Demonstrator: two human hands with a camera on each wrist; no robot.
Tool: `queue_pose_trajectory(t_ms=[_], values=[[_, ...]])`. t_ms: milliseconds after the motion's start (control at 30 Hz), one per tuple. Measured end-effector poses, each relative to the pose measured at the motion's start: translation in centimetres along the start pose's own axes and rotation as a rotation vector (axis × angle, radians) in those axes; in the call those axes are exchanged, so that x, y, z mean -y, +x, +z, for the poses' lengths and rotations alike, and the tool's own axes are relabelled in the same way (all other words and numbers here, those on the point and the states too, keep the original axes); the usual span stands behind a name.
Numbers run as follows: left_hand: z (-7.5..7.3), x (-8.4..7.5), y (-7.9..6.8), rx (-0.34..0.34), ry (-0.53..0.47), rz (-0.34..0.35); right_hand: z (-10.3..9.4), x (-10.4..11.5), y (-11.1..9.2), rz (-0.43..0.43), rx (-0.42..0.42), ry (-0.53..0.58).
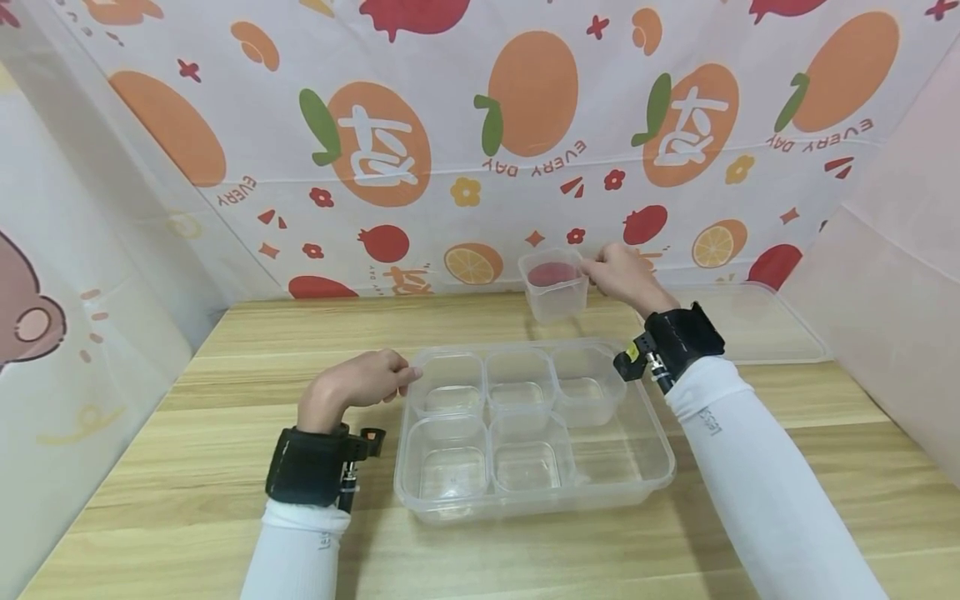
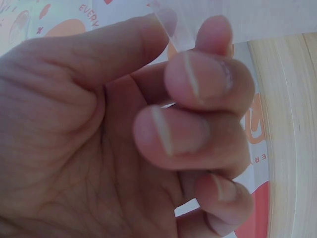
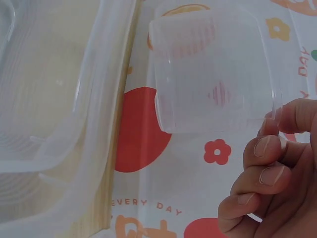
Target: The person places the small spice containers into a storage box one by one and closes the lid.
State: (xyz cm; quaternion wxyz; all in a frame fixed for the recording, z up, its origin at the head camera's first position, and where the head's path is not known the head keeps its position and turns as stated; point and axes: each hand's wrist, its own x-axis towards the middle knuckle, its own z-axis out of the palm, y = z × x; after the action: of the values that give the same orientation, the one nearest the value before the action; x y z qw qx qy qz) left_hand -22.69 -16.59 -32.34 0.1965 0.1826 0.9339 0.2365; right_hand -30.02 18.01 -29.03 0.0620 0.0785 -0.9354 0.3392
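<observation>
A large clear plastic tray (image 1: 622,492) rests on the table with several small clear cups in it. Three of these cups (image 1: 521,383) form its far row, and two stand in the near row toward the left. At the tray's back left corner, my left hand (image 1: 363,383) pinches the rim between thumb and forefinger, the other fingers curled in the left wrist view. My right hand (image 1: 626,275) grips another small square cup (image 1: 557,298) by its rim. This cup is held up beyond the tray, near the wall; the red seen through it matches the printed cloth.
A flat clear lid (image 1: 765,325) lies on the wooden table (image 1: 270,367) at the back right, partly behind my right forearm. Fruit-printed cloth (image 1: 465,108) hangs along the table's back edge. Pale cloth walls (image 1: 900,275) close in both sides.
</observation>
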Motion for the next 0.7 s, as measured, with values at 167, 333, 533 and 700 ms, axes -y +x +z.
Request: queue_pose_trajectory(t_ms=[167,333,533,700], values=[[0.06,0.02,-0.05,-0.002,-0.004,-0.007,-0.24,0.02,-0.24,0.002,-0.005,-0.011],[0.05,0.01,-0.04,-0.003,-0.003,-0.004,-0.51,0.06,-0.41,-0.009,-0.010,0.008],[0.03,-0.05,-0.06,-0.002,0.000,-0.006,-0.78,0.03,-0.51,-0.015,-0.008,0.021],[0.00,-0.06,-0.05,-0.003,0.002,-0.001,-0.85,0.01,-0.68,-0.028,-0.007,0.029]])
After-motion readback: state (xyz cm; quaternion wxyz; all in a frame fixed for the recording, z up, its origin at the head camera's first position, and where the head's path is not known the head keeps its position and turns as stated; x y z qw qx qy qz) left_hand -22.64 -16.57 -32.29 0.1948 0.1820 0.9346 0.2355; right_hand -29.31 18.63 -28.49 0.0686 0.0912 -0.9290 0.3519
